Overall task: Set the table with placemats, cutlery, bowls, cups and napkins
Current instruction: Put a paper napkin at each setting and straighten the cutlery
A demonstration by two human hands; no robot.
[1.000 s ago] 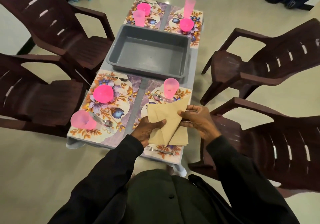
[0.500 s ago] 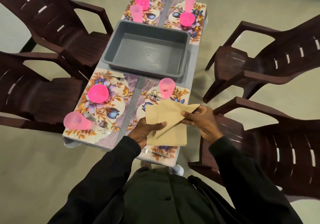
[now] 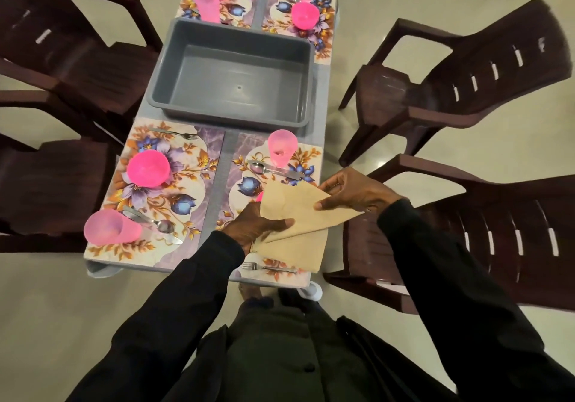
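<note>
Over the near-right placemat [image 3: 245,149], the left hand [image 3: 249,227] and right hand [image 3: 354,193] pinch tan napkins [image 3: 295,211] between their fingers [image 3: 325,205].

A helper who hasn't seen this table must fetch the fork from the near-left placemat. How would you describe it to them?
Find the grey tub in the middle of the table, then the floral placemat in front of its left corner. The fork lies alone along that mat's far edge, whereas the spoon and knife lie together beside the pink cup at the near end.
</note>
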